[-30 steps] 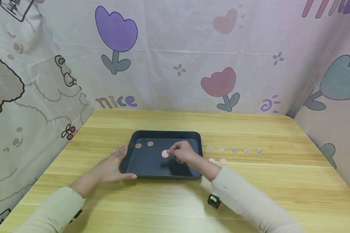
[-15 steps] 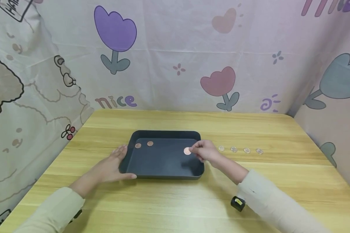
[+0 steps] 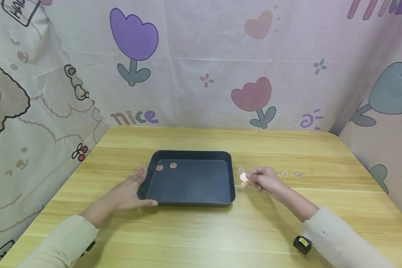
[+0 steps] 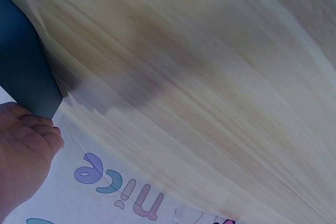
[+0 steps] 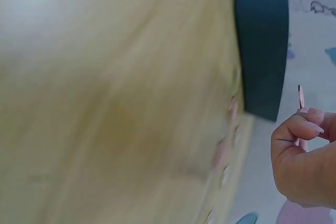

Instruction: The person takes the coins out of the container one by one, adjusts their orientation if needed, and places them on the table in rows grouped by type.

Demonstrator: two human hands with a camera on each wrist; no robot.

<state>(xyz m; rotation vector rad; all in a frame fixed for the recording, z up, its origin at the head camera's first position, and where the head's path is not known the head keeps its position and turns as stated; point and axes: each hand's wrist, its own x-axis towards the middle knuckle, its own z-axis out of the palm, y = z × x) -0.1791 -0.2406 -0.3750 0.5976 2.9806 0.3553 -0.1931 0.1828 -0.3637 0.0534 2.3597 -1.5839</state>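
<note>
My right hand (image 3: 264, 179) pinches a copper coin (image 3: 243, 177) between thumb and fingertips, just beyond the tray's right wall. In the right wrist view the coin (image 5: 301, 97) stands edge-on above the fingertips. My left hand (image 3: 128, 190) rests against the left end of the dark rectangular tray (image 3: 187, 204), thumb stretched along its front edge. Inside, a copper coin (image 3: 159, 168) and another copper coin (image 3: 173, 165) lie flat near the back left. On the table below the held coin is a copper coin (image 3: 243, 185), with a silver coin (image 3: 241, 170) behind it.
Farther right lie a silver coin (image 3: 284, 174) and another silver coin (image 3: 299, 174); my right hand covers part of that row. A printed cloth (image 3: 194, 63) hangs behind the wooden table (image 3: 194, 238).
My right hand has carried the pinched copper coin rightward, from above the tray's middle to past its right wall. My left hand and the two coins in the tray have stayed put.
</note>
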